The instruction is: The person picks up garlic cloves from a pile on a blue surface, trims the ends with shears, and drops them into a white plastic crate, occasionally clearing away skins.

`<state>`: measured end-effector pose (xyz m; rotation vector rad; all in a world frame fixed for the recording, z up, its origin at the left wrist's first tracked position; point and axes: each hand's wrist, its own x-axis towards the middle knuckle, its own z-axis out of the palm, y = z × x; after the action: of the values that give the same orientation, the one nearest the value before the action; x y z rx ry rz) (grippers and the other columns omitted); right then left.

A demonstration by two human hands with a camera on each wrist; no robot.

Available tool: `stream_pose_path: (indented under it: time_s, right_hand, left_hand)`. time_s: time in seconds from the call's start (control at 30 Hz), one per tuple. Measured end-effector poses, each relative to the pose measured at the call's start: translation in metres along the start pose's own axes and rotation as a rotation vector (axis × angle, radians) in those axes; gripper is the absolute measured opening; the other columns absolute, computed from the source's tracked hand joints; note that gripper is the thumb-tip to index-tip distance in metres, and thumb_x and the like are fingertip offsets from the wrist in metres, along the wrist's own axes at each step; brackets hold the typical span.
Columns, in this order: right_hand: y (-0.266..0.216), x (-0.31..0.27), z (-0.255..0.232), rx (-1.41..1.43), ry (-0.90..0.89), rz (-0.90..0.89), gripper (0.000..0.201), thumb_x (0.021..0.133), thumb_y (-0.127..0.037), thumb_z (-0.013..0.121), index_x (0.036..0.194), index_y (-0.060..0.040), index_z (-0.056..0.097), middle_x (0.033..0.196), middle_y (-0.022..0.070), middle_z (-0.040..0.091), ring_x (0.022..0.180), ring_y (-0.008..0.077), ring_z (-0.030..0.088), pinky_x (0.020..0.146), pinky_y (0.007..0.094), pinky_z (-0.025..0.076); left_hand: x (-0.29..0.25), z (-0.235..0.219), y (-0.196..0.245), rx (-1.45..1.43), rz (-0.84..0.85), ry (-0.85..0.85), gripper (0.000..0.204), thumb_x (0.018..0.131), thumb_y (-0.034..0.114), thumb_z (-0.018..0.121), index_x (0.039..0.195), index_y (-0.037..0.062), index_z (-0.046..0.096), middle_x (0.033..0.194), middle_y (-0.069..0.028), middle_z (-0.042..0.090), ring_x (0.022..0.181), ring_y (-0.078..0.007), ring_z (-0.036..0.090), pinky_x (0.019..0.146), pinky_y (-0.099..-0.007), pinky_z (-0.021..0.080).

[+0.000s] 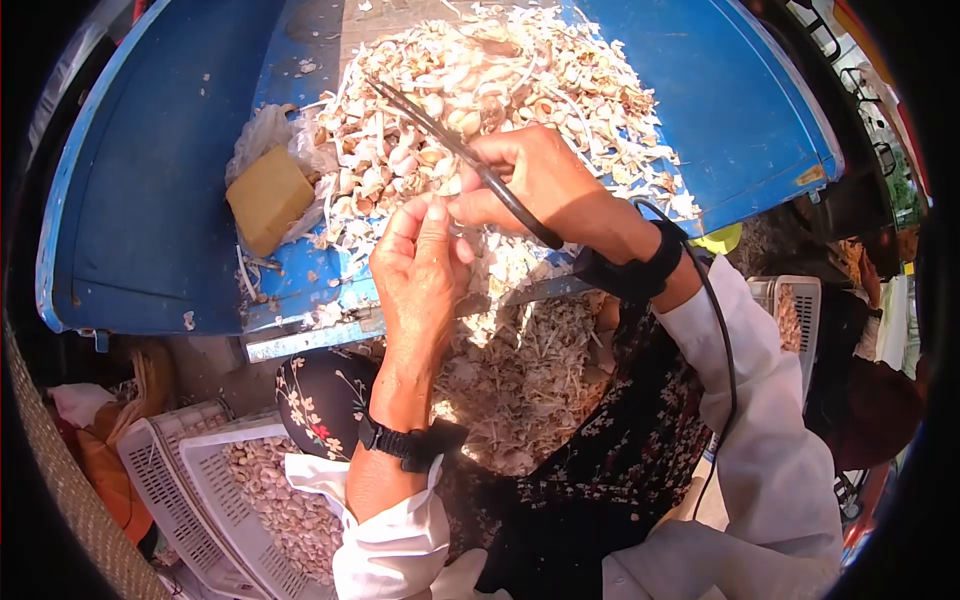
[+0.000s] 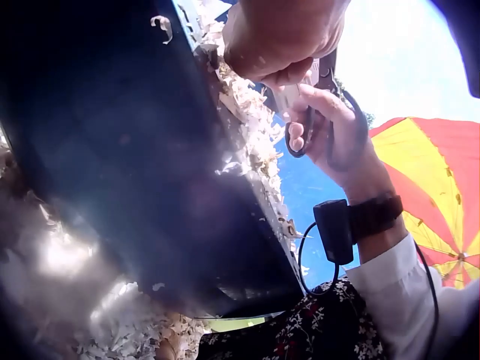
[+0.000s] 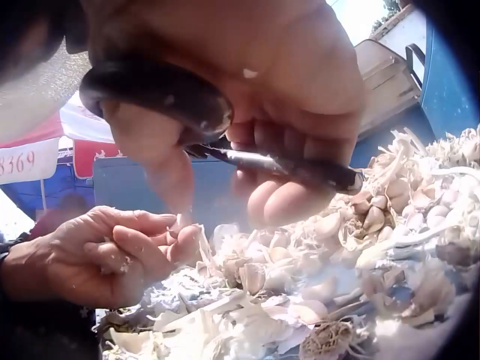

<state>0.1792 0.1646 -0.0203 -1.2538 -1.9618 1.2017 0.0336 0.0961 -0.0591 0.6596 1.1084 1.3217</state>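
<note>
In the head view my right hand (image 1: 555,190) holds a pair of scissors (image 1: 445,138) with black handles, the blades pointing up and left over a heap of garlic (image 1: 560,95). The fingers are hooked round the handle loops, as the right wrist view also shows. Close below it, my left hand (image 1: 420,270) pinches a small pale garlic clove (image 3: 178,223) between thumb and fingertips, mostly covered by them. The right thumb and fingertips come right up to the left ones. Loose cloves, stalks and papery skins lie around both hands.
The garlic lies on a blue metal cart bed (image 1: 170,220) with raised sides. A yellowish block (image 1: 268,200) sits on a plastic bag at left. Crates (image 1: 215,470) of cloves stand low left, another crate (image 1: 808,330) at right. Skins (image 1: 520,400) are piled below the edge.
</note>
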Motion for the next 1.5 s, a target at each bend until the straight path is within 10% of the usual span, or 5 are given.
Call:
stream_pose_path:
  time_s: [0.07,0.3,0.57,0.83,1.5]
  right_hand:
    - [-0.018,-0.013,-0.015,-0.426,0.076,-0.113,0.042,0.07,-0.036,0.073,0.075,0.0022,0.056,0.064,0.0202,0.057,0.063,0.0385,0.058,0.058,0.0397,0.046]
    - [0.022,-0.02,-0.015,-0.671,0.172,-0.472,0.034,0.073,-0.03,0.071,0.075,-0.0016,0.054,0.061,0.0131,0.052,0.057,0.0308,0.052,0.055,0.0373,0.042]
    - [0.008,-0.022,-0.036,0.037,-0.188,0.198,0.04,0.077,-0.034,0.073,0.06,-0.002,0.057,0.044,-0.0003,0.046,0.043,0.0086,0.045,0.04,0.0277,0.034]
    - [0.052,0.017,-0.016,-0.586,0.073,-0.186,0.02,0.072,-0.018,0.068,0.08,-0.0008,0.06,0.069,0.02,0.059,0.065,0.0384,0.058,0.059,0.0401,0.045]
    - [0.044,0.001,-0.015,-0.537,-0.006,-0.049,0.015,0.073,-0.011,0.066,0.078,-0.001,0.056,0.067,0.0168,0.058,0.064,0.0352,0.057,0.058,0.0376,0.045]
  left_hand:
    - [0.003,-0.006,0.002,-0.062,0.01,0.006,0.016,0.095,0.021,0.055,0.098,0.006,0.058,0.064,0.0006,0.056,0.045,-0.0023,0.04,0.037,-0.0168,0.027]
    - [0.005,-0.019,0.004,-0.3,0.0,-0.083,0.018,0.095,0.015,0.053,0.108,0.0027,0.055,0.084,-0.0071,0.06,0.049,-0.0056,0.043,0.035,-0.0174,0.029]
    - [-0.001,-0.011,0.008,-0.157,0.038,-0.183,0.02,0.094,0.015,0.054,0.109,0.0018,0.058,0.082,-0.0029,0.057,0.049,-0.0032,0.038,0.035,-0.0164,0.026]
    - [0.004,-0.017,0.006,-0.481,-0.054,-0.328,0.025,0.097,0.026,0.045,0.098,0.0021,0.051,0.091,-0.0088,0.055,0.059,-0.0121,0.051,0.033,-0.017,0.028]
    - [0.004,-0.014,-0.003,-0.442,-0.115,-0.11,0.031,0.095,0.021,0.055,0.115,-0.0018,0.054,0.082,-0.0045,0.059,0.052,-0.0037,0.044,0.036,-0.0146,0.029]
